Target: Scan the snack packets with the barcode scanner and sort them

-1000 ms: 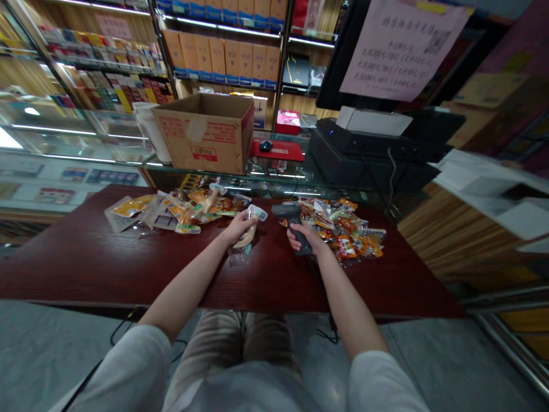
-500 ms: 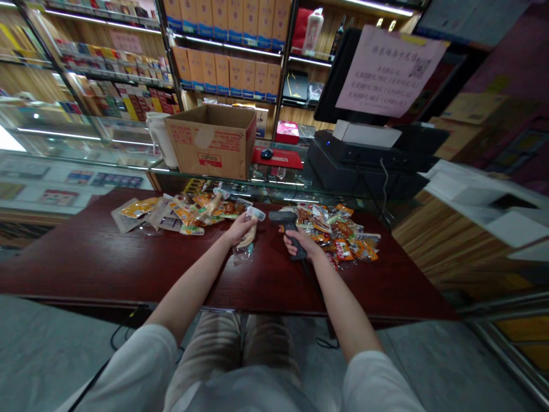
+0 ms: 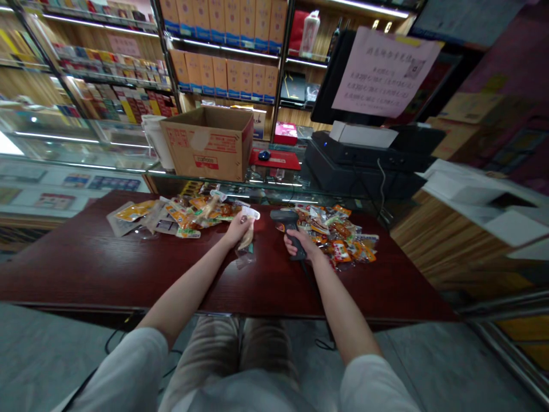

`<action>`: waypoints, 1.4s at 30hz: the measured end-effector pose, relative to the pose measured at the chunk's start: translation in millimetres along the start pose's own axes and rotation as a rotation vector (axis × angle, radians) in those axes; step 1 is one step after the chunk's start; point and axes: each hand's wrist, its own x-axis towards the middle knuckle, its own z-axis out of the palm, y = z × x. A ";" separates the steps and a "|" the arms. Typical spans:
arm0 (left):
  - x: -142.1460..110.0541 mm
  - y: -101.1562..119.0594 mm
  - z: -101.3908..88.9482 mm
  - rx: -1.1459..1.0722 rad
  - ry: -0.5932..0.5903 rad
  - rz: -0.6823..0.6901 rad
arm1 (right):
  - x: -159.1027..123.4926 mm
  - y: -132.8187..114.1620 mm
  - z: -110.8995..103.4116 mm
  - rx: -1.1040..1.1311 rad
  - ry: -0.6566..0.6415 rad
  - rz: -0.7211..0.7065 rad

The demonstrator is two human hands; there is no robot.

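Pinched in my left hand point(image 3: 237, 230) is a clear snack packet point(image 3: 246, 239) with pale, long contents and a white label at its top. My right hand point(image 3: 299, 242) is wrapped round the grip of a black barcode scanner point(image 3: 295, 233), its head turned left toward the packet, a small gap between them. A cable runs from the scanner's grip down toward the table's front edge. Beyond my left hand lies a heap of snack packets point(image 3: 189, 217). A second heap of packets point(image 3: 338, 232), orange and brown, lies right beside my right hand.
The dark red table point(image 3: 128, 269) stands before a glass counter. On the counter are an open cardboard box point(image 3: 208, 146), a mouse point(image 3: 264, 155) on a red mat, and a black cash drawer point(image 3: 360, 171) beneath a monitor with a pink notice point(image 3: 384, 71).
The packet in my left hand has tilted a little, its label now facing up more plainly. My right hand keeps the scanner in nearly the same place. The whole view has shifted slightly.
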 end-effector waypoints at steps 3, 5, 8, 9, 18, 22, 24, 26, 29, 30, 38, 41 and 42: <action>7.6 22.1 -13.0 0.312 0.218 0.154 | -2.8 -4.7 -4.9 0.038 0.045 -0.049; 11.1 37.0 -23.1 0.607 0.278 0.259 | -6.1 -9.0 -8.9 0.055 0.078 -0.073; 8.9 51.7 -32.1 0.994 0.219 0.342 | -11.8 -16.3 -16.2 0.073 0.123 -0.112; 6.4 53.3 -32.5 1.089 0.187 0.348 | -13.4 -18.6 -18.7 0.079 0.132 -0.122; 4.5 20.4 -14.7 1.430 0.039 0.117 | -19.2 -28.3 -33.5 0.111 0.188 -0.181; 15.5 17.9 3.9 1.390 0.099 0.122 | -18.6 -29.4 -32.6 0.104 0.185 -0.168; 18.3 18.7 21.1 1.369 0.072 0.206 | -18.4 -29.6 -31.6 0.100 0.193 -0.167; 19.1 17.9 41.5 1.339 0.048 0.291 | -18.2 -29.5 -31.1 0.098 0.196 -0.169; 19.0 11.9 67.9 1.296 0.050 0.289 | -18.0 -29.2 -31.8 0.097 0.190 -0.171; 19.4 9.1 73.3 1.278 0.049 0.261 | -17.9 -29.0 -32.4 0.096 0.189 -0.171; 36.8 -2.2 45.0 1.169 -0.075 0.362 | -16.9 -27.6 -35.9 0.107 0.160 -0.157; 44.1 4.0 27.2 1.207 -0.107 0.362 | -16.4 -27.0 -34.7 0.095 0.144 -0.150; 45.4 7.0 25.2 1.224 -0.090 0.355 | -16.3 -26.9 -34.1 0.091 0.140 -0.150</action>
